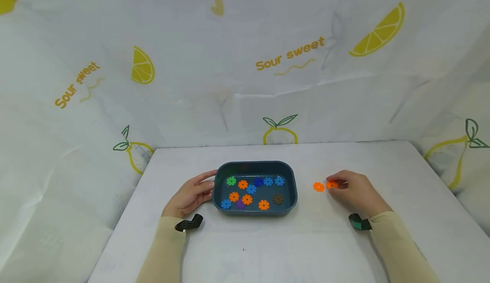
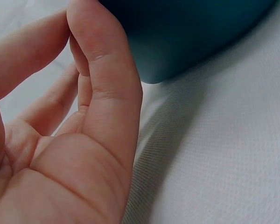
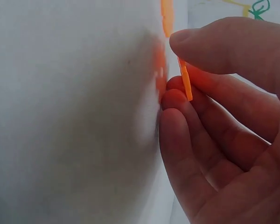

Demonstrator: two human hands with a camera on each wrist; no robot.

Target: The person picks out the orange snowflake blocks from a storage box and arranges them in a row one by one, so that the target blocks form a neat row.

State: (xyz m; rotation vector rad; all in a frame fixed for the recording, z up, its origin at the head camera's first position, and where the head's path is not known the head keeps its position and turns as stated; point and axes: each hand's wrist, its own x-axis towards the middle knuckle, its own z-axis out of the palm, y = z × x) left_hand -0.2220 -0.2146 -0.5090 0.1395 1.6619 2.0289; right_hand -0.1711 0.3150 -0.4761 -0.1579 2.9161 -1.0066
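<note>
My left hand (image 1: 190, 195) is at the left end of a dark blue-green tray (image 1: 252, 212), its relaxed fingers touching the outer wall. In the left wrist view, the fingers (image 2: 109, 79) meet the tray's side (image 2: 163, 56) just above the cloth. Right of the tray, my right hand (image 1: 356, 192) pinches an orange snowflake disc (image 3: 186, 81) between thumb and fingers, tipped on edge close over the table. The fingers partly cover it. A second orange disc (image 1: 318, 187) lies flat just left of that hand.
Inside the tray are several notched discs, among them a green one (image 1: 231, 181), a brown one (image 1: 277, 199), a purple one (image 1: 240, 204) and blue and orange ones. The table (image 1: 245, 257) has a white cover. Behind it hangs a lemon-print cloth (image 1: 214, 104).
</note>
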